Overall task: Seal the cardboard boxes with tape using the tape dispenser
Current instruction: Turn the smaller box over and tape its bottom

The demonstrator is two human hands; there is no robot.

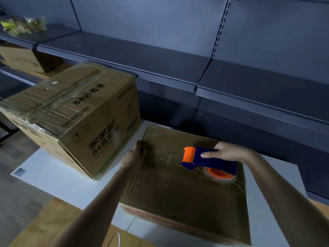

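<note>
Fingers (220, 146) of right hand (229, 152): curled round one tape dispenser (208, 161), blue body, orange roller, atop flat brown box (178, 193). Left hand (134, 156): fingers straight, pressing that box's left edge. Beyond them, one taped printed box (80, 111). Boxes on white table (53, 175): two.

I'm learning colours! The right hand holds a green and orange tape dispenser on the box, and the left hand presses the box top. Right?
Not quite. In the head view the tape dispenser is blue and orange, not green. The rest holds: the right hand holds it on the box, and the left hand presses the box top.
</note>
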